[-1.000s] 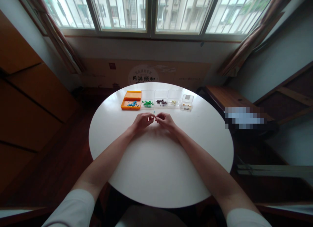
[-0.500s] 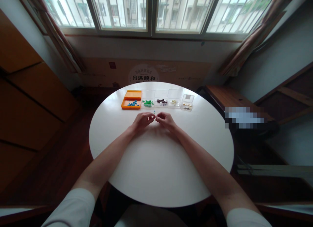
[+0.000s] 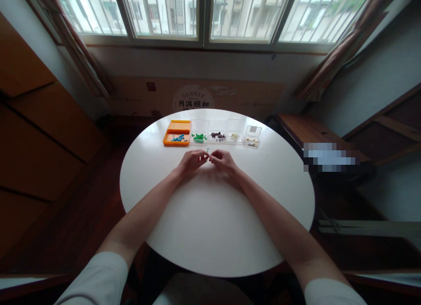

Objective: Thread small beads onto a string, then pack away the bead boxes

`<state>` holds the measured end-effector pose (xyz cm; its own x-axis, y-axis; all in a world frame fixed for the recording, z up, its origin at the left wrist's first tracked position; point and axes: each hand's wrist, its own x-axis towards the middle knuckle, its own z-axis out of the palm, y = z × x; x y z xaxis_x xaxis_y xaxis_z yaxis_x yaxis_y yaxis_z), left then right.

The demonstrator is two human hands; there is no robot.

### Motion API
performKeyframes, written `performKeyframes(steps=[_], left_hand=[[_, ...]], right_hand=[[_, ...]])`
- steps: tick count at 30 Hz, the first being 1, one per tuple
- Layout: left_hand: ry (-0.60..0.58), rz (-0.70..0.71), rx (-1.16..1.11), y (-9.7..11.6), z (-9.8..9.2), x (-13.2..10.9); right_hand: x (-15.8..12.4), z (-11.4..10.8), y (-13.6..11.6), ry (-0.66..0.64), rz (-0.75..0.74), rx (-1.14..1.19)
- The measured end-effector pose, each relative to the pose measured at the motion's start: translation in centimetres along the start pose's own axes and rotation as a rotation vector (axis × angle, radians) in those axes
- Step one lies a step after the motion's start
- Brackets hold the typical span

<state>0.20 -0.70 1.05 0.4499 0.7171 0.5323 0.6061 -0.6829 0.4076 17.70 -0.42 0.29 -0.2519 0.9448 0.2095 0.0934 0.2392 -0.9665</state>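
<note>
My left hand (image 3: 195,159) and my right hand (image 3: 224,160) meet fingertip to fingertip above the white table, both closed in a pinch. What they pinch is mostly hidden; a tiny bluish-green piece (image 3: 208,150) shows just past the fingertips, too small to name. Beyond the hands stands an orange case (image 3: 167,143) with its lid up and blue pieces (image 3: 179,138) inside. To its right, clear boxes hold green pieces (image 3: 199,137), dark brown pieces (image 3: 217,135) and pale cream pieces (image 3: 234,136). A separate small clear box (image 3: 252,142) contains yellowish and dark bits.
The round white table (image 3: 213,226) is under both forearms. At the right is a wooden bench (image 3: 296,125) bearing a blurred pale item (image 3: 329,157). A printed cardboard panel (image 3: 250,92) stands behind the table, below the barred window (image 3: 243,15).
Both hands keep almost the same pinching pose at the same spot. The view has shifted very slightly; the boxes and their pieces stay as they were.
</note>
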Motion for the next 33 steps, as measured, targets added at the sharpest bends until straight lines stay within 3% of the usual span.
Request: performKeyframes(steps=[33], left_hand=[[-0.054,-0.098,0.003,0.54,-0.32,0.01]], right_hand=[[-0.12,0.00,-0.12,-0.010,-0.011,-0.006]])
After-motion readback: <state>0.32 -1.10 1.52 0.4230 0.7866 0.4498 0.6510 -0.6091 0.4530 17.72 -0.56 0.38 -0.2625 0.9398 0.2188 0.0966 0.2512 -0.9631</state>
